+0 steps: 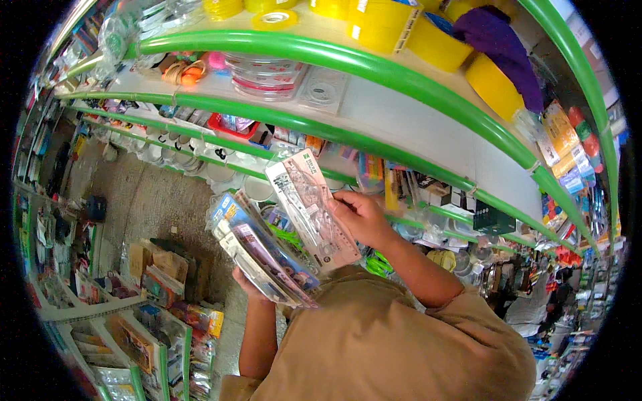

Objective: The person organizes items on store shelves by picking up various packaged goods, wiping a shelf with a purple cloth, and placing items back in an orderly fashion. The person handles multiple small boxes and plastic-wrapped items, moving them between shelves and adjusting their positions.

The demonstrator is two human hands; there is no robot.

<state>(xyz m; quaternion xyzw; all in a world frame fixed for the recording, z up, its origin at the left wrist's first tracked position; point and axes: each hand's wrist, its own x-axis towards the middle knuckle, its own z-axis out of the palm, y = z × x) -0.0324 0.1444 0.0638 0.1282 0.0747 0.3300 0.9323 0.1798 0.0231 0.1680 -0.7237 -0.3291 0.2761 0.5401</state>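
My right hand (358,215) grips the edge of a long pink and white blister pack (315,210), which seems to hold a geometry set with a compass and rulers. My left hand (249,285) supports a fanned stack of blister packs (268,250) from below, mostly hidden under them. The stack shows blue, white and purplish cards with clear plastic fronts; their contents are too small to tell. The pink pack leans just to the right of the stack, over its upper right side. All of them are in front of my chest, below the shelves.
Shelves with green rails (321,50) curve across the top. They hold yellow tape rolls (378,25), a purple cloth (496,45), stacked clear round packages (266,75) and a red basket (233,125). Cardboard boxes (168,268) stand on the floor at the left, by lower racks of packaged goods.
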